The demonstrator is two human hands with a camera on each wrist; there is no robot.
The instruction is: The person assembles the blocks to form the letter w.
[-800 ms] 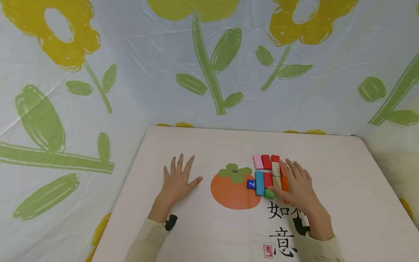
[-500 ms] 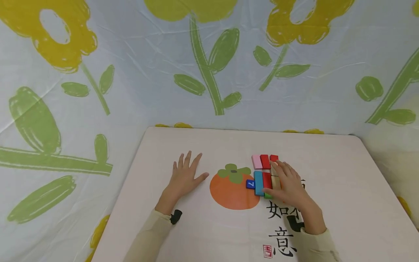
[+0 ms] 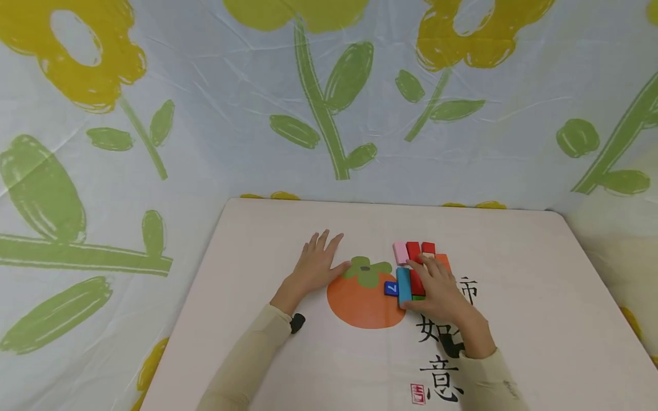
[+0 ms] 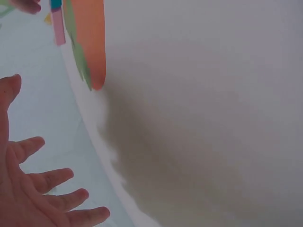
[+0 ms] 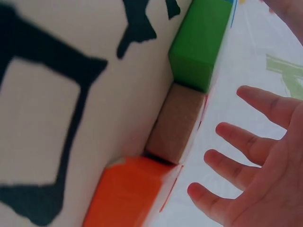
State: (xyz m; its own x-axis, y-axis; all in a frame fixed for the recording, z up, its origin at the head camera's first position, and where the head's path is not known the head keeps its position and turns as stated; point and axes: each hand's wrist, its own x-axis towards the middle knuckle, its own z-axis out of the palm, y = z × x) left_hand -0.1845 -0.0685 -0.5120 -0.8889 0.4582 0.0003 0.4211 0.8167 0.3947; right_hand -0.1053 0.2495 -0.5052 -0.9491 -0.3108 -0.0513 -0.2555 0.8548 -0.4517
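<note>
My left hand (image 3: pixel 315 269) hovers left of the blocks with its fingers spread, thumb near the leaves of the persimmon picture; it holds nothing. Over the block group is my right hand (image 3: pixel 441 292), fingers apart and gripping nothing; whether it touches any block I cannot tell. A teal block (image 3: pixel 404 285), a red block (image 3: pixel 417 282) and a blue tile marked 7 (image 3: pixel 391 288) lie by its thumb. Behind them are a pink block (image 3: pixel 400 253) and another red block (image 3: pixel 413 251). The right wrist view shows a green block (image 5: pixel 199 45), a plain wooden block (image 5: pixel 175 123) and an orange block (image 5: pixel 128 194).
The pale tabletop (image 3: pixel 272 228) bears a printed orange persimmon (image 3: pixel 360 305) and black characters (image 3: pixel 442 377). A flowered cloth (image 3: pixel 247 114) hangs behind the table and along its left side.
My left hand has moved to the right, toward the printed persimmon. The right hand has shifted left across the blocks and now hides some in the middle. The blocks look unmoved.
</note>
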